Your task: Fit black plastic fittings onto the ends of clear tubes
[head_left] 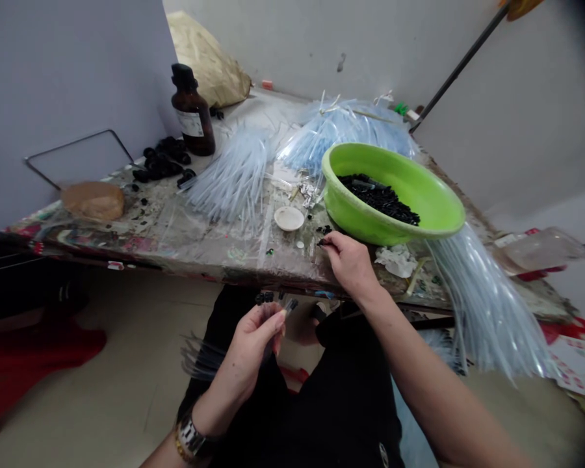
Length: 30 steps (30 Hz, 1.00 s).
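Observation:
My left hand [258, 338], with a watch at its wrist, is closed around a bundle of thin clear plastic tubes [203, 357]. Small black caps [264, 298] sit on several tube ends above the fingers. At the table's front edge, my right hand [347, 260] pinches a small black piece [322, 242], just left of the green basin [394, 227]. A few more black pieces [325, 229] lie beside those fingertips. Inside the basin is a heap of small black parts [377, 198]. A little white dish [289, 219] stands to the left of my right hand.
Bundles of clear tubes [238, 172] lie mid-table, with bluish ones [351, 127] behind and another [492, 305] hanging over the right edge. A brown bottle [194, 117] stands near black clumps [163, 159]. A plastic bottle [548, 250] lies at the right.

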Motion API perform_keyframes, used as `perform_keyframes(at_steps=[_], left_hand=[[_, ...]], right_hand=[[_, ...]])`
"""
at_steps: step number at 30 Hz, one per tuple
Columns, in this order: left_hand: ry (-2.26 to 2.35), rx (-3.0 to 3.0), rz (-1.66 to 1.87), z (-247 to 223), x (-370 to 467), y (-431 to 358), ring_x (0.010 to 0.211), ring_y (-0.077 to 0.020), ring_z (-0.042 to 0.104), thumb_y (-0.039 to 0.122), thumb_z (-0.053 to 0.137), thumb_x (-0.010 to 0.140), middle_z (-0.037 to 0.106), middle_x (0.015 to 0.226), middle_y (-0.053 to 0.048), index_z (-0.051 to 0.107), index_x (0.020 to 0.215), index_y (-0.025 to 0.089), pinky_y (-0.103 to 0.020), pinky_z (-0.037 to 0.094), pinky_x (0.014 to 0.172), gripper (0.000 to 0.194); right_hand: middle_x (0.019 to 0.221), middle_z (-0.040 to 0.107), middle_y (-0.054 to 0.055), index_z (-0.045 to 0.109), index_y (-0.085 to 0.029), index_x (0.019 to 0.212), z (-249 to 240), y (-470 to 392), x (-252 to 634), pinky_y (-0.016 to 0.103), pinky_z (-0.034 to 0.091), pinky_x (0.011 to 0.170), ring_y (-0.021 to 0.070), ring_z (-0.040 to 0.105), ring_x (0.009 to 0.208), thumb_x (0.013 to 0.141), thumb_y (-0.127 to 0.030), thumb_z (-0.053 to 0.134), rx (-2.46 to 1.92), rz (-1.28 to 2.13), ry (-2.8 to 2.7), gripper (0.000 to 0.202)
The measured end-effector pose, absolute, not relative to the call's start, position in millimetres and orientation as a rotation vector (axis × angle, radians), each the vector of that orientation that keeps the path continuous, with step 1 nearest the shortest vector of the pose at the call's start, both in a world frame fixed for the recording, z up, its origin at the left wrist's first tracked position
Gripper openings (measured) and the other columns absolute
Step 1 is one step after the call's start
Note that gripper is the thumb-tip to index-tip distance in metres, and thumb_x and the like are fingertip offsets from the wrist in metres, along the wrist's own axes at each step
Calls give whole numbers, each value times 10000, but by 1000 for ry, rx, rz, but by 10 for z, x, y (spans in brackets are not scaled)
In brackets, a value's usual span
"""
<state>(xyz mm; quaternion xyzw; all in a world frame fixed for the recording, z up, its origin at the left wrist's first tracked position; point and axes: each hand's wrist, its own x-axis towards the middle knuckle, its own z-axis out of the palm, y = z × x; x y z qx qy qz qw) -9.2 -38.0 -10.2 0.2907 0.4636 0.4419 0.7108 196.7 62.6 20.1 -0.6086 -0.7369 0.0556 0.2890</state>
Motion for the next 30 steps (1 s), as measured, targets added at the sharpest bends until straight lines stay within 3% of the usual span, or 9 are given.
perform_keyframes(at_steps=[12,24,30], left_hand=[[1057,637,1026,-37,-138,-353,464,-63,425,312,711,744,520,581,46,616,762,156,-211,326,491,184],[1035,639,1027,-54,-160,-346,474,-68,423,334,711,751,513,603,46,611,765,162,-211,336,486,199],[1024,638,1032,-43,-167,-345,476,-68,426,334,715,742,515,600,42,616,752,156,-209,343,493,204]], right_hand=[[838,723,57,691,-176,848,395,1173,1771,293,446,731,195,644,781,807,-158,562,-1540,220,-1970,137],[903,717,84,700,-167,880,467,1467,1524,280,425,711,195,624,825,864,-135,481,-1666,-134,-2391,222],[899,709,144,716,-145,858,541,1500,1385,304,411,677,226,617,808,830,-68,501,-1723,-247,-2508,230]])
